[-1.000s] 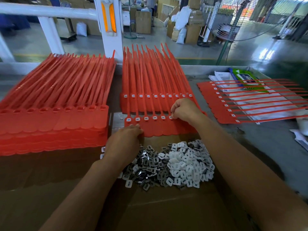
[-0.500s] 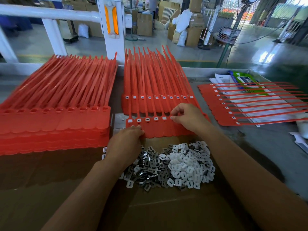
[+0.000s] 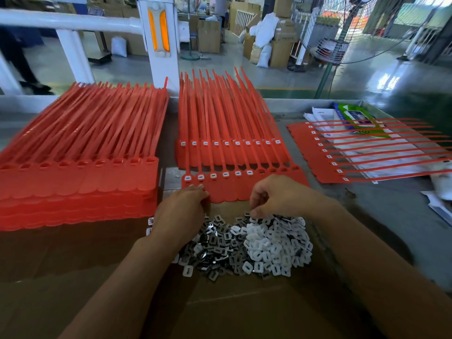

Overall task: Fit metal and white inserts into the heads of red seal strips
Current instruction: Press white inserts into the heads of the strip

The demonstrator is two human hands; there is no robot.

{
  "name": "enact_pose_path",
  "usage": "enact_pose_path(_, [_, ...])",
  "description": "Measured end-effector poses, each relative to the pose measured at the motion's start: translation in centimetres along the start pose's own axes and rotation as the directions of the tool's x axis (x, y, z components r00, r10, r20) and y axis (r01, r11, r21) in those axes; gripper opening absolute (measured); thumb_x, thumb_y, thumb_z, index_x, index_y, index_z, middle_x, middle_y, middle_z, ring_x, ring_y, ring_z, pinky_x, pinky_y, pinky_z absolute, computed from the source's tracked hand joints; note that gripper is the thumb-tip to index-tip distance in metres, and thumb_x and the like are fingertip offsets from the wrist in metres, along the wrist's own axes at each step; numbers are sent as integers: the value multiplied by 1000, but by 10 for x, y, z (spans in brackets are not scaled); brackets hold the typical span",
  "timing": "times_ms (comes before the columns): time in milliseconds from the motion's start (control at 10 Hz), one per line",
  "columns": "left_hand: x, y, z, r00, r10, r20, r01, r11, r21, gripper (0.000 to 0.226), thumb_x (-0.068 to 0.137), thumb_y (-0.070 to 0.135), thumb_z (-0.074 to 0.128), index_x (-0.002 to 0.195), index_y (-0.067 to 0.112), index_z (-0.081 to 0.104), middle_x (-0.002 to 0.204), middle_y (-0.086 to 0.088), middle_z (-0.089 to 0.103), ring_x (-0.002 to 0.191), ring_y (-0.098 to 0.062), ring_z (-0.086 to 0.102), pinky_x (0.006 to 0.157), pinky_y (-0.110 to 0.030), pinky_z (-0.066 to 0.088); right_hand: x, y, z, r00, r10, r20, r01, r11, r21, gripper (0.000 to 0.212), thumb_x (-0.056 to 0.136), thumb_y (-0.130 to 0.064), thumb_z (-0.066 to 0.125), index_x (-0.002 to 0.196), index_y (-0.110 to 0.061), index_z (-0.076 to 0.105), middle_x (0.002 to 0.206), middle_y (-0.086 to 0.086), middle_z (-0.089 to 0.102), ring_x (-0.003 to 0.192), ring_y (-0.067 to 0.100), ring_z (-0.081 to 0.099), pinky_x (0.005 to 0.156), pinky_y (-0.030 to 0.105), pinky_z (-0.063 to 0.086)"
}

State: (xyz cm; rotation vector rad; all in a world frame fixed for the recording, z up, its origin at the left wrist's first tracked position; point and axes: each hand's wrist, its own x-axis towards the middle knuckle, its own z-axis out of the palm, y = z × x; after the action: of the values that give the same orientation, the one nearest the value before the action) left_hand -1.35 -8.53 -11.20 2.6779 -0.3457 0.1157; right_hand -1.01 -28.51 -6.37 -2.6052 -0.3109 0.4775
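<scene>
A sheet of red seal strips (image 3: 230, 189) lies in front of me. Its left heads hold white inserts (image 3: 212, 176), and the right heads (image 3: 283, 170) look unfilled. My left hand (image 3: 181, 211) grips the sheet's near left edge. My right hand (image 3: 276, 194) hovers over the far edge of a loose pile, its thumb and fingers pinching a dark metal insert (image 3: 247, 213). In the pile, metal inserts (image 3: 215, 248) lie on the left and white inserts (image 3: 274, 245) on the right, all on brown cardboard (image 3: 220, 309).
A thick stack of unfilled red strip sheets (image 3: 78, 182) sits at the left. Fitted sheets (image 3: 232, 152) lie behind the front one. Another fitted sheet (image 3: 325, 162) lies at the right over papers and a green pack (image 3: 354, 116). A white rail post (image 3: 159, 45) stands behind.
My right hand has come back from the strip heads down to the far edge of the insert pile. The left hand stays on the sheet's near edge.
</scene>
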Motion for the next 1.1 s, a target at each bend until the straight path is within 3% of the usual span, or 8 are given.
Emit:
enact_pose_path(300, [0,0,0,1000,9,-1,-9,1000,6,44,90,4,41,129,22,53,143,6,42,132,-13,37,106,-31,33,-1,-3,4,999,15,44,-12,997,-74,14,77,-23,73,70,-26,61,77,-11,60,70,1,55,61,17,43])
enact_pose_path(500, [-1,0,0,1000,3,1,-3,1000,0,45,90,3,41,129,21,53,142,6,42,132,-14,38,106,-34,35,-2,-1,2,1000,8,13,-8,1000,3,15,81,-22,69,69,-26,60,72,-14,58,66,-2,54,58,15,40])
enact_pose_path(600, [-1,-1,0,1000,3,2,-3,1000,-1,44,90,4,41,129,21,53,143,6,42,132,-14,38,107,-34,35,0,1,1,998,-8,-57,10,999,30,16,84,-22,65,71,-27,57,79,-11,58,73,3,56,59,17,43])
enact_pose_path(700, [-1,-1,0,1000,0,2,0,1000,0,44,90,5,41,129,22,53,143,6,41,132,-14,37,107,-32,33,2,3,2,990,23,-138,2,985,175,14,90,-18,56,78,-22,52,77,-5,63,61,3,60,50,16,44])
enact_pose_path(800, [-2,-1,0,1000,2,2,-2,1000,-2,44,90,4,41,129,21,53,143,6,42,132,-14,37,107,-33,34,4,6,2,976,59,-209,0,962,272,13,92,-14,53,80,-20,52,72,-4,66,54,-2,59,51,13,44])
enact_pose_path(900, [-2,0,-1,1000,-6,4,6,1000,-2,44,90,4,41,129,22,53,143,6,42,131,-14,38,106,-34,35,7,8,1,964,75,-255,0,959,282,13,88,-16,58,78,-21,54,77,-5,64,65,4,61,61,21,47])
enact_pose_path(1000, [-1,0,-2,1000,-12,12,12,1000,-3,44,91,5,41,129,22,53,143,6,41,132,-14,37,106,-35,35,10,13,-2,945,90,-313,-15,972,236,14,81,-13,66,75,-23,57,78,-6,59,72,9,57,60,20,41])
enact_pose_path(1100, [-2,0,-2,1000,-11,13,11,1000,-6,44,91,5,40,129,22,52,143,6,41,132,-14,37,107,-35,35,15,20,-5,914,136,-383,-18,955,297,16,79,-11,69,82,-23,58,80,-5,59,73,9,56,63,22,43])
